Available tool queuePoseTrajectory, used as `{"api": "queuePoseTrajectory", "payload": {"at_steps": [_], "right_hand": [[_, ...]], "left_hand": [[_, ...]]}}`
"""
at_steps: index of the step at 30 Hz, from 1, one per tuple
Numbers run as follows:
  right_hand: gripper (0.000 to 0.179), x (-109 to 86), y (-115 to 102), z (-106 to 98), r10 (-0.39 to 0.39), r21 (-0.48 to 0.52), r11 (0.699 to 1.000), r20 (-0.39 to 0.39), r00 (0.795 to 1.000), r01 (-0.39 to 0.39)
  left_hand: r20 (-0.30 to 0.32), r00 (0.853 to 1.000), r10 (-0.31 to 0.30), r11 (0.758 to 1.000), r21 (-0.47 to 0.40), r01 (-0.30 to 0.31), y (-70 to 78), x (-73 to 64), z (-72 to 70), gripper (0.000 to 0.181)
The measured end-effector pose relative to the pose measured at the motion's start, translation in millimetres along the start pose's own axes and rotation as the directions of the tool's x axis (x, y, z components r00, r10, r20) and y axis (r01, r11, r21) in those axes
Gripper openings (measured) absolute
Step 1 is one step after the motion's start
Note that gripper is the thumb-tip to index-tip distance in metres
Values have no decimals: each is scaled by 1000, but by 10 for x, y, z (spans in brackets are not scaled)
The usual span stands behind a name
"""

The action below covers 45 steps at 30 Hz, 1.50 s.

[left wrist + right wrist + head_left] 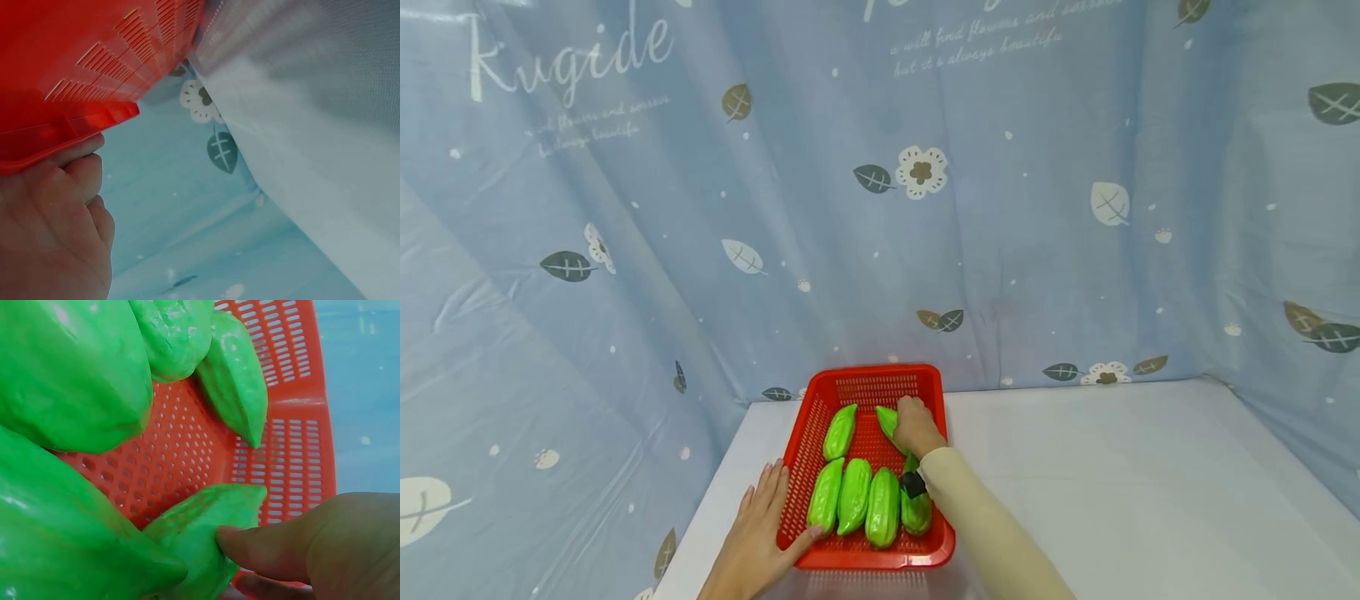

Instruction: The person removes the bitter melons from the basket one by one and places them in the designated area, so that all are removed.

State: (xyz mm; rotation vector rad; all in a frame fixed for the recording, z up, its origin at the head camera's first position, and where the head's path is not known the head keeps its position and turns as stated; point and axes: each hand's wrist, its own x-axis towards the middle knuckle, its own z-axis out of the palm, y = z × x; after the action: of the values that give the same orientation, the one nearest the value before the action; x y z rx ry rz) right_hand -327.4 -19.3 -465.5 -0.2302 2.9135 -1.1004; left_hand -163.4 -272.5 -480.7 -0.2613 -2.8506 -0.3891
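Observation:
A red plastic basket (pixel 880 561) with slotted walls holds several bright green, ribbed vegetables with pointed ends. Inside its far right part, my right hand (pixel 917 423) pinches one green ribbed vegetable (pixel 887 421). The right wrist view shows the thumb (pixel 250 545) pressed on that vegetable's side, the other fingers mostly hidden beneath. My left hand (pixel 756 533) holds the basket's near left corner, thumb over the rim. From the left wrist, its fingers (pixel 84 172) are bent under the rim's lip.
Another green vegetable (pixel 840 432) lies at the basket's far left, and more stand side by side along the near end. The basket rests on a white table (pixel 1097 492). Behind and to the left hangs a blue printed curtain (pixel 1000 250).

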Motion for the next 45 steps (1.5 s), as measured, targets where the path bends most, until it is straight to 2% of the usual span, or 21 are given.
{"api": "queuePoseTrajectory", "payload": {"at_steps": [7,13,23,27,29,31,35,39,45], "right_hand": [[18,-2,-6,-1,19,26,999,33,999,-20],[17,-12,2,-14,17,46,999,34,999,-18],[18,-21,18,-34,7,106,994,17,1000,-9],[24,-5,30,-53,-5,149,989,20,1000,2],[35,6,38,-67,-21,190,982,25,999,16],[37,15,50,-84,-39,229,973,28,999,32],[11,12,70,-127,-61,310,950,53,997,42],[32,0,79,-152,-40,409,912,108,993,-7],[39,-32,42,-201,-28,499,865,142,990,-47]], "left_hand": [[-5,1000,-6,1000,-2,6,-13,-9,17,99],[-3,1000,-10,1000,-2,10,-17,-1,30,100],[35,999,-31,1000,3,31,-23,1,32,102],[34,999,-34,999,-5,34,-11,-1,16,102],[33,999,-34,999,-8,34,-6,-1,11,102],[33,999,-32,999,-6,32,-4,2,13,102],[37,999,-33,999,-4,33,-1,8,22,103],[39,999,-36,999,-4,36,-6,8,25,104],[35,999,-36,999,0,36,-13,2,23,104]]}}
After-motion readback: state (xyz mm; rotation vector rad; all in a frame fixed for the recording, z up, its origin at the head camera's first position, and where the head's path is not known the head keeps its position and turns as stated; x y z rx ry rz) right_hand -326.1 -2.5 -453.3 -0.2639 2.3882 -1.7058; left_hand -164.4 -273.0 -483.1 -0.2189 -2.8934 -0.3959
